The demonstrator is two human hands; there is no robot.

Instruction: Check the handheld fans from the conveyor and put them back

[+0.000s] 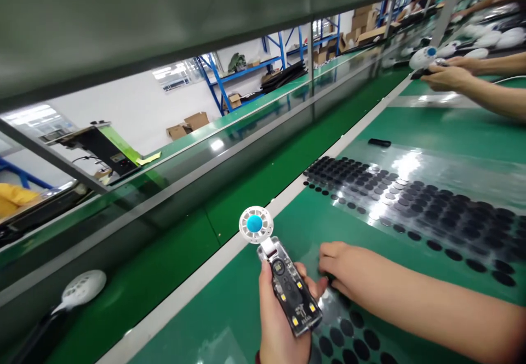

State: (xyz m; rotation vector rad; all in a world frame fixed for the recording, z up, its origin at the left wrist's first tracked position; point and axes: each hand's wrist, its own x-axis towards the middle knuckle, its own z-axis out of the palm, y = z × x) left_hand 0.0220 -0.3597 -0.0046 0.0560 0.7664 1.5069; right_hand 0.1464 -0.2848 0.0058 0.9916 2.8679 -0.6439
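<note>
My left hand (279, 320) is closed around a handheld device (293, 293). Its clear, dark handle shows a circuit board with yellow squares, and its round white slotted head bears a blue disc. Just right of it, my right hand (343, 265) is bent over with its fingertips pinched at the top of a clear sheet of black round stickers (347, 328). A dark piece that looks like one of these stickers shows between the fingers, partly hidden. Farther right lies a larger spread of sheets with black round stickers (415, 208).
A white-headed device with a black handle (84, 287) lies on the green conveyor belt (172, 276) at left. A small black part (379, 142) rests beyond the sheets. At upper right, a co-worker's hands (450, 73) hold a similar device. A grey panel (164, 18) hangs overhead.
</note>
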